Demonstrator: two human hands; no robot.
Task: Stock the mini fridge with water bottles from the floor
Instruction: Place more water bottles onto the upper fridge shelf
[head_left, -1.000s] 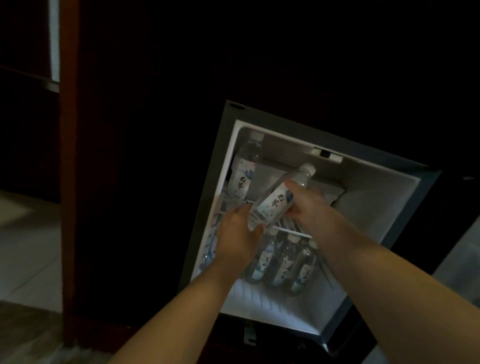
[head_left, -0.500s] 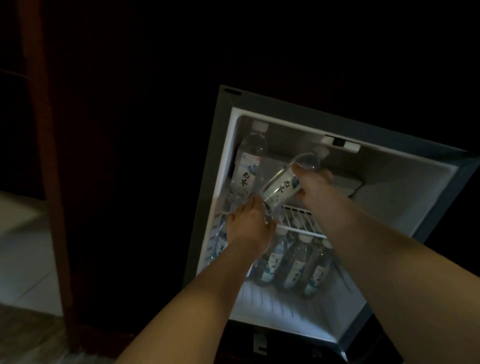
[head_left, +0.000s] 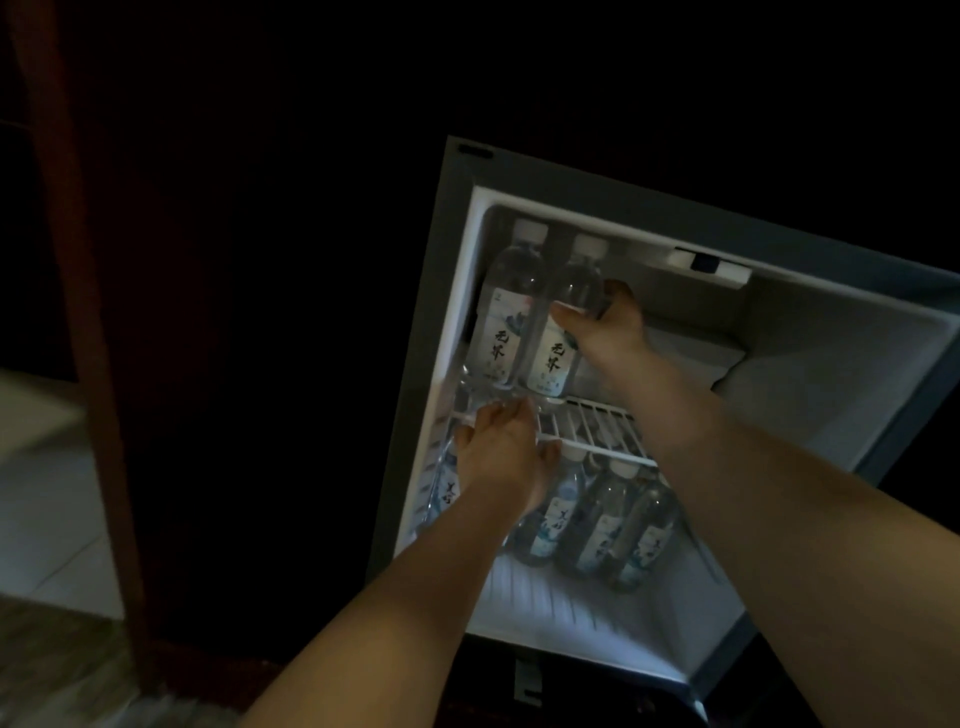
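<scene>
Two bottles (head_left: 501, 338) stand upright side by side at the left of the fridge (head_left: 779, 405) shelf (head_left: 597, 431); the right hand (head_left: 608, 332) grips the inner bottle (head_left: 553, 358) at its shoulder, the left hand (head_left: 498, 462) rests flat-fingered at their bases, so placement appears nearly done and the next move calls for release without tipping either.

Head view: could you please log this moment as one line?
right hand: grips bottle upright on shelf, beside second bottle | left hand: at shelf edge | below: more bottles
</scene>
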